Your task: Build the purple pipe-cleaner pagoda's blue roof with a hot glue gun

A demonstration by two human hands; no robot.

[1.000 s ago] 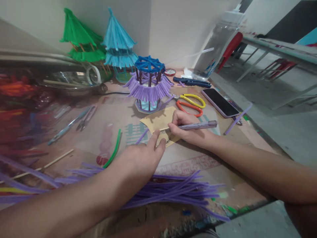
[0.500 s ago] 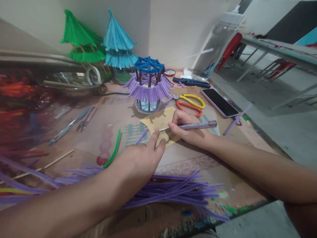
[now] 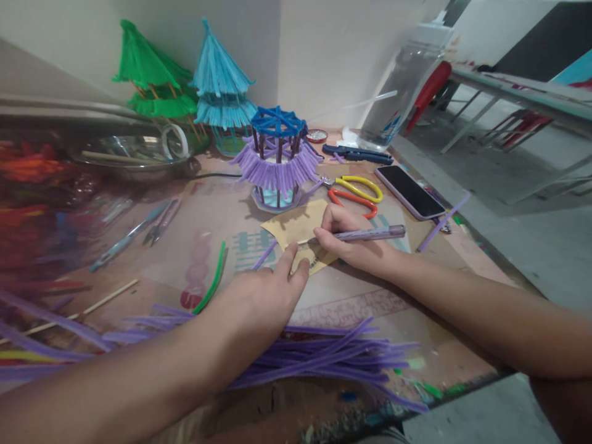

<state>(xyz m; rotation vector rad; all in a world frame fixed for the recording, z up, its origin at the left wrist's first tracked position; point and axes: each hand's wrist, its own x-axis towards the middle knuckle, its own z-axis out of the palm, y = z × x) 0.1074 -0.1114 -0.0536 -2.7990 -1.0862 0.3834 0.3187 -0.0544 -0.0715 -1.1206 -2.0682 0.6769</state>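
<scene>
A pen (image 3: 370,234) is pinched in my right hand (image 3: 345,233), its tip down on a yellow-tan piece of paper (image 3: 296,223). My left hand (image 3: 272,290) lies with fingers stretched out, fingertips pressing on the paper's near left edge. Some small dark marks show on the paper beside my left fingertips. Just behind the paper stands a pavilion model (image 3: 280,163) with a purple pipe-cleaner skirt and a blue top ring. Under my left forearm spreads a bundle of purple pipe cleaners (image 3: 319,357).
Scissors (image 3: 356,194) with yellow and orange handles, a phone (image 3: 411,192) and a clear bottle (image 3: 400,86) stand or lie to the right. Green (image 3: 148,68) and light-blue (image 3: 222,80) models stand behind. A metal bowl (image 3: 134,169), a green pipe cleaner (image 3: 215,280) and a wooden stick (image 3: 108,296) are left.
Both hands keep nearly the same place. The pen has barely shifted on the paper.
</scene>
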